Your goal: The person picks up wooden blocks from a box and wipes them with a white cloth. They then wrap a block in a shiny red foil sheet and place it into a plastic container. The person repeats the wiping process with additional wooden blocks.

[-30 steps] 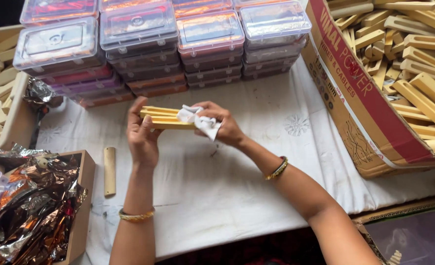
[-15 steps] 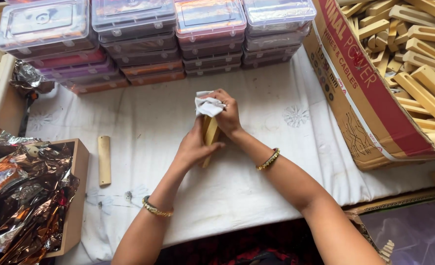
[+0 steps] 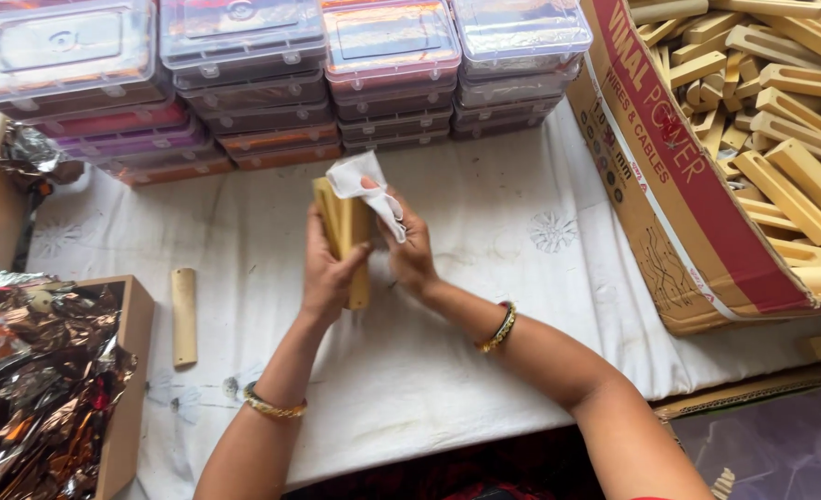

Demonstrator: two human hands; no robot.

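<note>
Wooden block (image 3: 346, 233), pale yellow and long, with lengthwise grooves showing on its face, stands almost on end above the middle of the table, its far end tipped slightly left. The left hand (image 3: 325, 270) wraps it from the left side, fingers curled closed around its lower half. The right hand (image 3: 408, 248) sits just right of it, fingers pinched on a small white cloth (image 3: 366, 185) that is pressed against the block's upper end. Each wrist carries a bangle. Beneath lies a white tablecloth (image 3: 484, 278) with faint embroidered flowers and some grey smudges. One separate short wooden stick (image 3: 183, 317) lies flat on the cloth, well apart to the left of the hands. Along the far edge stand four stacks of clear-lidded plastic boxes (image 3: 387, 65) with pink, purple and orange contents, side by side; the count in each stack cannot be told exactly. At right a large red-and-brown cardboard carton (image 3: 679, 194) leans open, heaped with many similar wooden pieces (image 3: 781, 111), too many to count. At near left an open wooden box (image 3: 131, 389) holds crumpled copper and silver foil (image 3: 31, 389). A dark strip of floor shows at the near edge.
</note>
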